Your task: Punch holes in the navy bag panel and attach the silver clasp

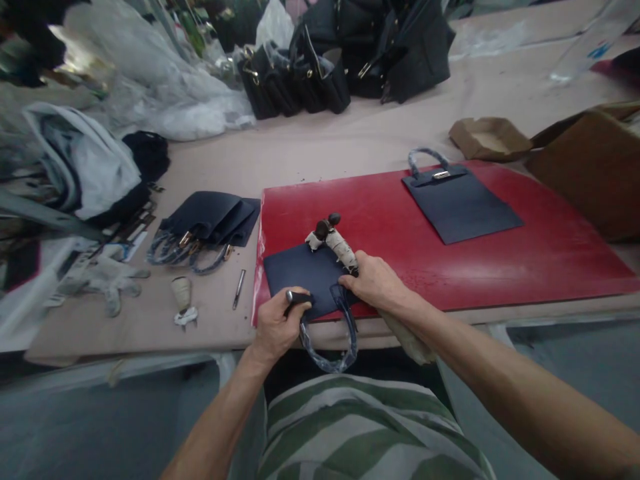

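A dark navy bag panel [295, 270] lies flat in front of me, its plastic-wrapped handle [333, 365] hanging toward my lap over the table edge. My left hand [277, 323] is closed around a short black tool with a shiny metal end [298, 298], held low over the panel beside the handle's base. My right hand [377, 283] grips a hammer [340, 250] with a pale wrapped handle and dark head; its fingertips and thumb also rest at the panel's edge near the other handle base. The black tool's tip is hidden by my fingers.
Under the panel is a red board [360, 200]. Another handled panel [465, 203] lies on its right, a stack of panels [205, 217] on the left. A wrapped tool [182, 300], a metal rod [239, 289] and a glove [115, 277] lie left; black bags [300, 80] stand behind.
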A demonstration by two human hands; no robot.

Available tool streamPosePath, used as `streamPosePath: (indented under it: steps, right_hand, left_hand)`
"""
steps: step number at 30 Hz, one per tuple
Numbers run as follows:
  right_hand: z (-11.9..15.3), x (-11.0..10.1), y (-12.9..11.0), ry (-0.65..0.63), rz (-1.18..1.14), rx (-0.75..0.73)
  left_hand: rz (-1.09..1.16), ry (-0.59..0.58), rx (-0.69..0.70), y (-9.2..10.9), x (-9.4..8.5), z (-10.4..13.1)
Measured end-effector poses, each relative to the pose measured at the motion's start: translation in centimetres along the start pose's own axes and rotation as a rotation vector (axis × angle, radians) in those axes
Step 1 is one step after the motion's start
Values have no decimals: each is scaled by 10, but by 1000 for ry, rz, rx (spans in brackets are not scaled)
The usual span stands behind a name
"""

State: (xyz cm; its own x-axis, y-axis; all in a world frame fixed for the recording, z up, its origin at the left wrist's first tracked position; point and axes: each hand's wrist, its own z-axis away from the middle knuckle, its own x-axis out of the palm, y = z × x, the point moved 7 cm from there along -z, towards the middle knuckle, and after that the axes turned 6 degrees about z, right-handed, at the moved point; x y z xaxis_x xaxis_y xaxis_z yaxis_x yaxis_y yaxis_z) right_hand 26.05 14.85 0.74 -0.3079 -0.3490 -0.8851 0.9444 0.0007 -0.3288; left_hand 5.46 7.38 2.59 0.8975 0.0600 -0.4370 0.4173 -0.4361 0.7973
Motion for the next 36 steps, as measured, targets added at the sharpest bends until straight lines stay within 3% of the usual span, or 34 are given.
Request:
streamPosePath:
  steps: [3, 7, 9, 12, 32, 36]
  right_hand:
    - [1, 0, 0, 1, 32, 12]
    - [1, 3, -1, -14, 56, 32]
    - [0, 3, -1, -23, 64, 38]
    - [0, 2, -1, -20, 71, 33]
    - [3, 3, -1, 5, 44, -1]
    - [3, 3, -1, 5, 45, -7]
  left_hand:
    - [5, 5, -47, -5, -1, 0]
    - [300, 125, -329, -31, -7, 3]
    - [345, 122, -388, -37, -6, 5]
    - [242, 32, -339, -33, -1, 4]
    - [166, 41, -261, -25, 10, 1]
    - [64, 34, -166, -14, 12, -1]
